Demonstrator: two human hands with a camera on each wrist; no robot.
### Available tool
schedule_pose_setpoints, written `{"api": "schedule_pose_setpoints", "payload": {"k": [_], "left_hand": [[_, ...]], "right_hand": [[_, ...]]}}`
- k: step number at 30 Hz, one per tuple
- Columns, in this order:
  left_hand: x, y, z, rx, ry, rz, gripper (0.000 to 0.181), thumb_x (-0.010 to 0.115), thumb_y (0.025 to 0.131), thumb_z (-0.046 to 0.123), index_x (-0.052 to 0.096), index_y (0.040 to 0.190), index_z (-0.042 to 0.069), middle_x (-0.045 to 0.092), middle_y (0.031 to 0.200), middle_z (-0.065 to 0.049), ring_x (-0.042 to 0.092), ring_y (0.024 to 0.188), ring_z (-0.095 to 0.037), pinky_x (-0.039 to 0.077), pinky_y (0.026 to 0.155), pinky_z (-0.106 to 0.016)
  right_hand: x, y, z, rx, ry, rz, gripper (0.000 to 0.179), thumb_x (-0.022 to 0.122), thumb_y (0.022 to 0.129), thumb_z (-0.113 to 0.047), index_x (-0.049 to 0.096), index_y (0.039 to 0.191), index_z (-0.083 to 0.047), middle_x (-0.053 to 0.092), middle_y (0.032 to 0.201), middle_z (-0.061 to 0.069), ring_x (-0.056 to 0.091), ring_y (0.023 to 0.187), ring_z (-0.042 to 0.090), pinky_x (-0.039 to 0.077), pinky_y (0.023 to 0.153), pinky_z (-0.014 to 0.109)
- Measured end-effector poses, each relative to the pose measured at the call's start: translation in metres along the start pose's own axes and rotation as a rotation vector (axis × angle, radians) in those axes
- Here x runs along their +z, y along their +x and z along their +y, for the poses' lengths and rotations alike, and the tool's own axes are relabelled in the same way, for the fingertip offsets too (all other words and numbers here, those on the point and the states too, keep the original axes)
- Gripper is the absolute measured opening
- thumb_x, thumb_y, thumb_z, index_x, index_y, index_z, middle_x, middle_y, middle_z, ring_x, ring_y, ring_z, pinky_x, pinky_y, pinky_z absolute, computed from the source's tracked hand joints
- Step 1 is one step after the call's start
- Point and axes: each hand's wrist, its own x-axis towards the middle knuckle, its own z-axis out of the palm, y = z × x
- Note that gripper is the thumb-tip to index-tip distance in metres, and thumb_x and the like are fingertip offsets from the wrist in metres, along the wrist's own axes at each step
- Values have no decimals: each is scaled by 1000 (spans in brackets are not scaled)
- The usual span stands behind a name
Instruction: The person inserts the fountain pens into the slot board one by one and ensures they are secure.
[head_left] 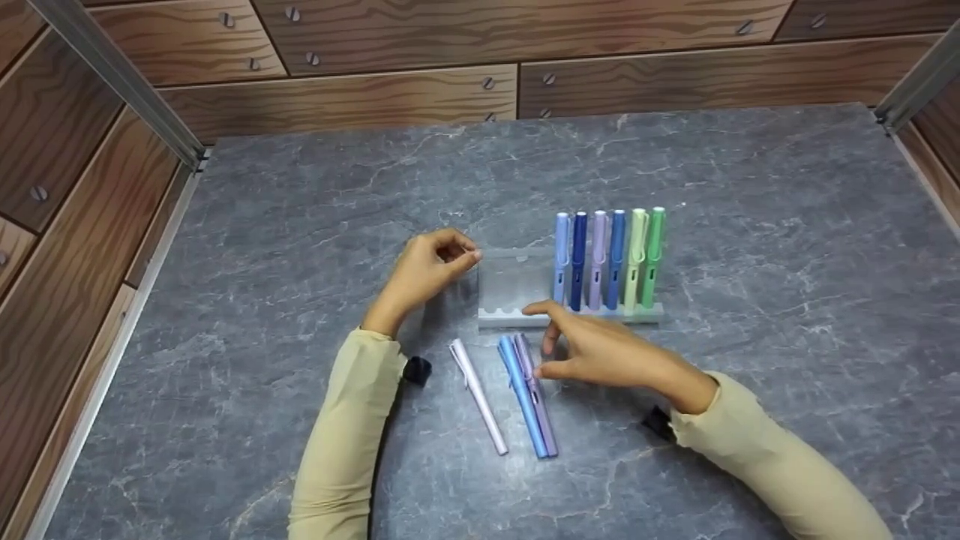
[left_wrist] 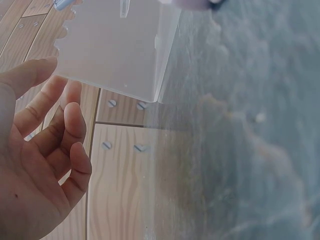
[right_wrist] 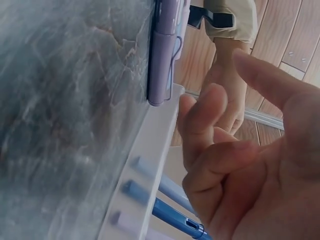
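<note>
A clear plastic pen stand (head_left: 514, 281) holds several upright capped pens (head_left: 616, 259) in blue, purple and green on its right part. My left hand (head_left: 435, 266) pinches the stand's left edge between thumb and forefinger; the left wrist view shows the thumb (left_wrist: 37, 72) against that edge. Over the stand's front rail, my right hand (head_left: 607, 349) has its thumb and forefinger spread apart, holding nothing. Beside its thumb lies a purple pen (head_left: 544, 424), next to a blue pen (head_left: 525, 397). A pale lilac pen (head_left: 480, 397) lies apart to the left.
The grey marbled tabletop (head_left: 300, 225) lies under everything. Wood-patterned panels (head_left: 390, 97) stand behind it and at the sides, with metal posts (head_left: 127, 82) at the back corners. A black strap piece (head_left: 417, 370) shows at the left wrist.
</note>
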Motion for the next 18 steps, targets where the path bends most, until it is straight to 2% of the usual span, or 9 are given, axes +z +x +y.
{"api": "schedule_pose_setpoints", "payload": {"k": [10,18], "left_hand": [[0,-2,-2,-3,-4,2,18,70,88,25,72,96,8,69,85,-6,58,75,-14,46,69,-24],[0,-1,-1,13,2,2,18,70,89,24,72,96,8,69,86,-7,58,75,-14,46,68,-24]], "right_hand": [[9,5,1,10,-83,-53,71,75,82,-38,41,139,-15,64,94,-3,51,71,7,43,64,26],[11,10,-1,13,-115,-70,72,76,80,-37,42,139,-14,63,90,-4,53,74,8,44,64,27]]}}
